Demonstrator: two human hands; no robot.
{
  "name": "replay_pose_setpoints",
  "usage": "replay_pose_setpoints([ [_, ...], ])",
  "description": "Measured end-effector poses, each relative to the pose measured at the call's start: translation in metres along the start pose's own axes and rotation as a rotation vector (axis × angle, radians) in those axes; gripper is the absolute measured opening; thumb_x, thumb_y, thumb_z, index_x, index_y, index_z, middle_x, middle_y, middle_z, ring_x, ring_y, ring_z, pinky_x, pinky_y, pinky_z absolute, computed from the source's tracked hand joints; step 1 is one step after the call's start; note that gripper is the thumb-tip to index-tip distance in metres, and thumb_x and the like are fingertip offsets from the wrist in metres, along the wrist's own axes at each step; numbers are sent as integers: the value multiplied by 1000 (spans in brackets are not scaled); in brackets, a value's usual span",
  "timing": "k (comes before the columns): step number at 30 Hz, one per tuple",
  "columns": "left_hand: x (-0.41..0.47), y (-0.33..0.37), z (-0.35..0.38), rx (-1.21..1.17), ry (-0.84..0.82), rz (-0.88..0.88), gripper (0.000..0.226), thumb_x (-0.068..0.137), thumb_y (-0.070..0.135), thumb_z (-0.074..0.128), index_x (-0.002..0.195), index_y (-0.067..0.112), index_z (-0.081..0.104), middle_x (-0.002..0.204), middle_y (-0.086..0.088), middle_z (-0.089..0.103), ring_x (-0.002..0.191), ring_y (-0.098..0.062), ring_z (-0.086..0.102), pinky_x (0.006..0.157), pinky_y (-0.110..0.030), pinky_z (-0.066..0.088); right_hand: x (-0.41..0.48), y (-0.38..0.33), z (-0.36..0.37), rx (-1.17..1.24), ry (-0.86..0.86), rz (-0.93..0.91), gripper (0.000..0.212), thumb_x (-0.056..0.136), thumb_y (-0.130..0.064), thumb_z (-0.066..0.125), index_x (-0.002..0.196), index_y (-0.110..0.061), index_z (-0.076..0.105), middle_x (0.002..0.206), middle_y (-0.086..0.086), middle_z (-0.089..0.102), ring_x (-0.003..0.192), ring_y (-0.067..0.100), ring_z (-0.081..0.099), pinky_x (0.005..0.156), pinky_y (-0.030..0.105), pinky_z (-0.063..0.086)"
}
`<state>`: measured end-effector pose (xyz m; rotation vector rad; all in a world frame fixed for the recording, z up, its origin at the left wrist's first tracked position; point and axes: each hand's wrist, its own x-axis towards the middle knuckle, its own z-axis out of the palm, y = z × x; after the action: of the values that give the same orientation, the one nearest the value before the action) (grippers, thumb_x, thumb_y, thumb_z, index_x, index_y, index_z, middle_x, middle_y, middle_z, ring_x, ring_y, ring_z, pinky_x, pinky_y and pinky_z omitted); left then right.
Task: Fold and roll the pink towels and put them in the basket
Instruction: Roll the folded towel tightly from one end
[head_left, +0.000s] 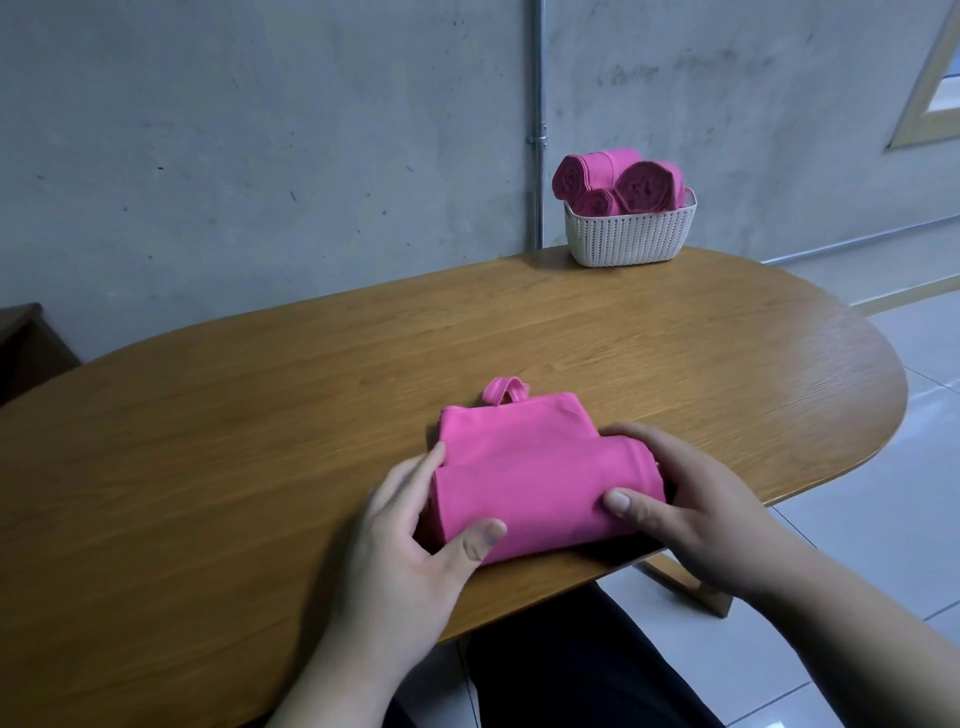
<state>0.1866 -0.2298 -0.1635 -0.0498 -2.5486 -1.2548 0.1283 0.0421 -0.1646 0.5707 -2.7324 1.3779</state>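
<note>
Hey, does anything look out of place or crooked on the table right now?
Nothing spilled or damaged. In the basket, the upper left rolled towel juts out past the rim, and a hanging loop sticks out from the far edge of the towel held by the left hand and right hand.

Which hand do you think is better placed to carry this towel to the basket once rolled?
Probably the right hand: it grips the towel at its right end, and the basket stands far right.
</note>
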Motion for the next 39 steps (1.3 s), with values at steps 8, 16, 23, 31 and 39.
replay_pose_setpoints([
  [8,0,-7,0,-61,7,-89,99,51,100,54,137,49,54,122,25,64,111,13,53,88,-9,42,2,-6,6,-73,30,-61,75,68,-98,41,122,-49,57,112,-29,62,110,-2,54,92,31,45],
  [16,1,-4,-1,-86,23,-97,94,53,97,56,136,53,50,121,33,55,118,10,51,96,-16,41,0,-1,6,-14,82,-40,77,50,-101,56,115,-61,52,109,-16,67,102,2,61,80,25,47],
  [23,1,0,-2,-94,26,-90,90,50,94,60,132,57,50,112,41,53,97,38,39,80,7,31,1,-3,7,-55,66,-61,77,64,-99,46,115,-44,60,105,-21,65,104,3,59,87,38,49],
  [31,1,-1,1,-67,52,-86,78,58,96,53,127,59,52,118,32,60,116,9,54,95,-13,42,-3,0,5,-21,29,-131,70,64,-93,59,125,-64,42,119,-24,60,111,3,59,87,23,49],
  [39,0,4,-3,10,-14,-51,101,44,94,64,135,50,54,117,44,50,114,26,40,88,1,33,0,-3,3,2,-3,-149,67,68,-95,51,123,-57,50,119,-24,61,114,5,57,95,35,48],
])
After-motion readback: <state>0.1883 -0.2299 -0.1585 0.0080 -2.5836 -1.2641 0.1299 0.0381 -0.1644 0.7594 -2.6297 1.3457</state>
